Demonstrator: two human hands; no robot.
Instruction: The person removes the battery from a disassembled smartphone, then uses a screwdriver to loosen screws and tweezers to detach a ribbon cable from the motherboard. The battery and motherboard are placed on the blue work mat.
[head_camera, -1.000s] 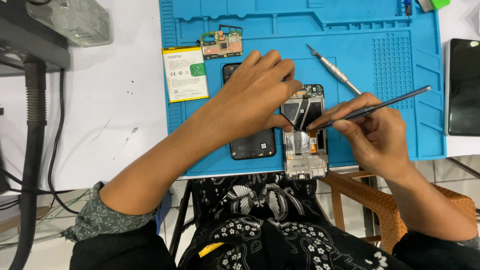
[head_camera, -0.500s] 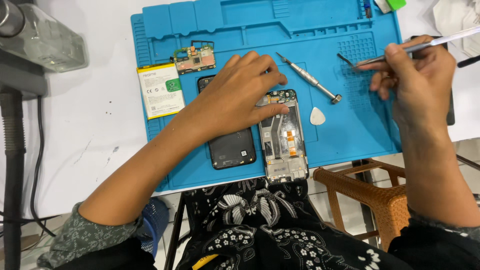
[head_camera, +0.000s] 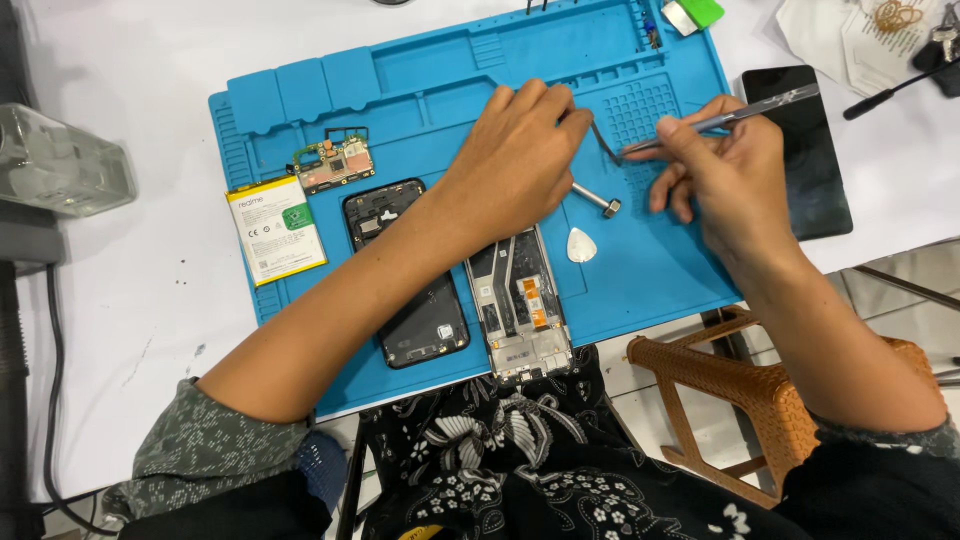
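My left hand (head_camera: 515, 150) rests on the blue work mat (head_camera: 420, 70), fingers curled and pinching one end of a thin dark strip (head_camera: 603, 140). Fine metal tweezers (head_camera: 740, 110) in my right hand (head_camera: 725, 175) have their tip on the strip's other end, over the mat's grid of small cells. Just below my left hand lies an opened phone frame (head_camera: 520, 300) with its insides showing. A screwdriver (head_camera: 597, 201) sticks out from under my left hand, and a white pick (head_camera: 581, 244) lies next to it.
On the mat's left lie a black back cover (head_camera: 405, 270), a white battery (head_camera: 275, 230) and a small circuit board (head_camera: 333, 160). A dark phone screen (head_camera: 800, 150) lies right of the mat. A brown stool (head_camera: 740, 390) stands below the table edge. A clear block (head_camera: 60, 170) sits far left.
My left hand has left the phone frame and moved up to the mat's grid area. My right hand has come down and left with the tweezers to meet it at the dark strip.
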